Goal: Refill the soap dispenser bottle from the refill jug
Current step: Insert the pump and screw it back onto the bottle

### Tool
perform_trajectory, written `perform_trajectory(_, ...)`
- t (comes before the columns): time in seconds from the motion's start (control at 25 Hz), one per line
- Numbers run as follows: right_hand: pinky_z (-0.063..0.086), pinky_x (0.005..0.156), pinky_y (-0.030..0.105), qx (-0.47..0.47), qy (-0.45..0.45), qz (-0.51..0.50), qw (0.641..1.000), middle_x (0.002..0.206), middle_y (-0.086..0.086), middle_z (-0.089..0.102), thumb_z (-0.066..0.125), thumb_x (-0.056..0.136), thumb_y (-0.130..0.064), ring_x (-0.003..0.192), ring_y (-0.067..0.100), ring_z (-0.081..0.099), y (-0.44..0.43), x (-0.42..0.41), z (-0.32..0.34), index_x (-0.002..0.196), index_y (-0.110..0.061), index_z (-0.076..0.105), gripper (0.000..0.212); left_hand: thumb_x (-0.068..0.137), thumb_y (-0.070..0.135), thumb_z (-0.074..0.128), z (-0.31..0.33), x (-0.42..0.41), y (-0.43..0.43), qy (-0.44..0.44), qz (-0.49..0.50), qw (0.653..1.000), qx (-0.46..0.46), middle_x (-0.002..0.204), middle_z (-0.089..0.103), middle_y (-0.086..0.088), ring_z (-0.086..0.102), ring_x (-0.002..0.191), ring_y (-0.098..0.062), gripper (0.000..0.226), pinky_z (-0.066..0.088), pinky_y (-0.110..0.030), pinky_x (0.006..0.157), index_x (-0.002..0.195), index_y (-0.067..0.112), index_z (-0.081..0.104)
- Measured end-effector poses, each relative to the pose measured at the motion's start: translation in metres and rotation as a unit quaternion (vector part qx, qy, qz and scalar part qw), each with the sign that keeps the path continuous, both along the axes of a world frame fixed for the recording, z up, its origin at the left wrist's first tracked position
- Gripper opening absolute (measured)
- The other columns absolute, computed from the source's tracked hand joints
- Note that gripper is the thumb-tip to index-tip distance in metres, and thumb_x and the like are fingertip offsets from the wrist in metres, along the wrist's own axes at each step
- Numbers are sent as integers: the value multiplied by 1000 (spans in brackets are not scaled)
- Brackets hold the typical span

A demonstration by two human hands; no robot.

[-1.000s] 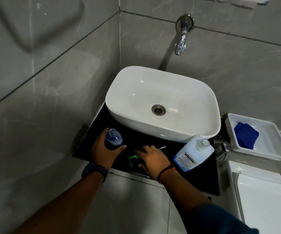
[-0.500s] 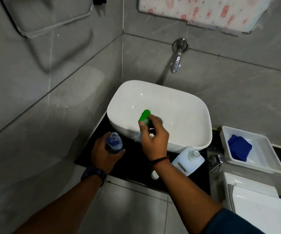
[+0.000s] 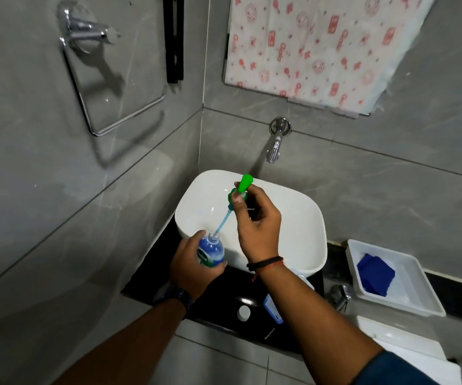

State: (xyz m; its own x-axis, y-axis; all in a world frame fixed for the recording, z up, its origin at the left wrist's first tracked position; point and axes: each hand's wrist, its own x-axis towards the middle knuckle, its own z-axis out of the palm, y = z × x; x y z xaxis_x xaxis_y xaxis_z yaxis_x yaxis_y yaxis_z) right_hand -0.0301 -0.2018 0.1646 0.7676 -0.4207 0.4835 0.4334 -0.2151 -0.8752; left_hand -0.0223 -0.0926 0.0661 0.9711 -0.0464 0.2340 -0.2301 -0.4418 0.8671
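Note:
My left hand (image 3: 190, 266) grips the soap dispenser bottle (image 3: 211, 252), a small clear bottle of blue soap with an open neck, held above the black counter (image 3: 152, 276). My right hand (image 3: 257, 223) holds the green pump head (image 3: 241, 187) over the white basin (image 3: 302, 218). The pump's pale blue tube (image 3: 222, 222) slants down with its tip in the bottle's neck. The white refill jug (image 3: 272, 307) lies on the counter, mostly hidden behind my right forearm. A white round cap (image 3: 243, 313) sits on the counter in front of it.
A chrome tap (image 3: 275, 145) juts from the wall above the basin. A white tray (image 3: 415, 290) with a blue cloth (image 3: 375, 275) stands right of the basin. A patterned towel (image 3: 315, 48) hangs above; a metal ring holder (image 3: 104, 79) is on the left wall. A toilet cistern (image 3: 402, 345) sits lower right.
My right hand picked the green pump up from the counter and raised it over the basin; its tube now enters the bottle. My left hand lifted the bottle. The camera tilted upward.

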Motion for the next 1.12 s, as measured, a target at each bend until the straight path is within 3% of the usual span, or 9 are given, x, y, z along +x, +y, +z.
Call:
perform_trajectory(0.12, 52, 67, 33, -84, 78, 3, 993, 84, -10, 66, 67, 85, -21, 78, 10, 60, -4, -4, -7, 98, -25, 67, 14, 56, 21, 80, 17, -9, -6, -3, 9, 1000, -6, 103, 64, -2, 62, 95, -21, 63, 52, -36, 83, 115, 20, 59)
perform_trajectory(0.24, 54, 75, 42, -145, 152, 33, 977, 90, -6, 67, 67, 84, -25, 87, 13, 62, -13, -9, -15, 98, -23, 65, 14, 55, 15, 81, 28, -16, -11, -9, 8, 999, -41, 105, 64, -6, 63, 94, -22, 63, 54, -39, 81, 115, 15, 61)
perform_trajectory(0.36, 52, 85, 43, -152, 188, 68, 968, 95, -8, 69, 69, 83, -23, 93, 8, 63, -22, -15, -17, 96, -24, 65, 13, 53, 15, 83, 37, -16, -10, 1, -13, 999, -32, 109, 61, -8, 63, 95, -25, 72, 54, -41, 81, 120, 14, 58)
perform_trajectory(0.48, 52, 84, 44, -163, 191, 82, 964, 90, -7, 70, 74, 79, -21, 88, 8, 63, -27, -16, -12, 89, -21, 68, 12, 52, 17, 86, 43, -17, -9, 7, -27, 999, -16, 111, 60, -8, 62, 97, -24, 78, 54, -39, 83, 124, 15, 55)
perform_trajectory(0.64, 50, 66, 25, -205, 181, 29, 961, 73, -11, 59, 86, 60, -36, 71, 4, 55, -23, -18, -2, 77, -25, 55, 37, 50, 21, 84, 47, -21, -8, 9, -35, 999, -8, 108, 60, -3, 62, 96, -20, 74, 53, -35, 83, 119, 23, 57)
perform_trajectory(0.84, 54, 76, 42, -199, 161, 55, 965, 87, -10, 62, 72, 70, -20, 86, 7, 60, -22, -24, 4, 103, -33, 46, 44, 49, 19, 83, 55, -18, -9, 17, -43, 999, 10, 114, 59, -3, 59, 100, -20, 82, 51, -30, 85, 125, 22, 52)
perform_trajectory(0.96, 53, 72, 33, -227, 174, 25, 958, 84, -6, 58, 79, 68, -32, 83, 10, 58, -22, -24, 10, 111, -38, 35, 62, 49, 20, 82, 57, -19, -10, 11, -40, 999, 2, 109, 60, 0, 61, 97, -18, 77, 50, -26, 81, 120, 28, 55)
perform_trajectory(1.12, 55, 77, 34, -196, 161, 46, 966, 88, -10, 61, 77, 69, -23, 85, 7, 60, -23, -24, 10, 116, -43, 31, 69, 50, 22, 84, 58, -17, -12, 12, -42, 999, 14, 113, 59, 0, 59, 100, -19, 80, 51, -30, 84, 123, 23, 53)
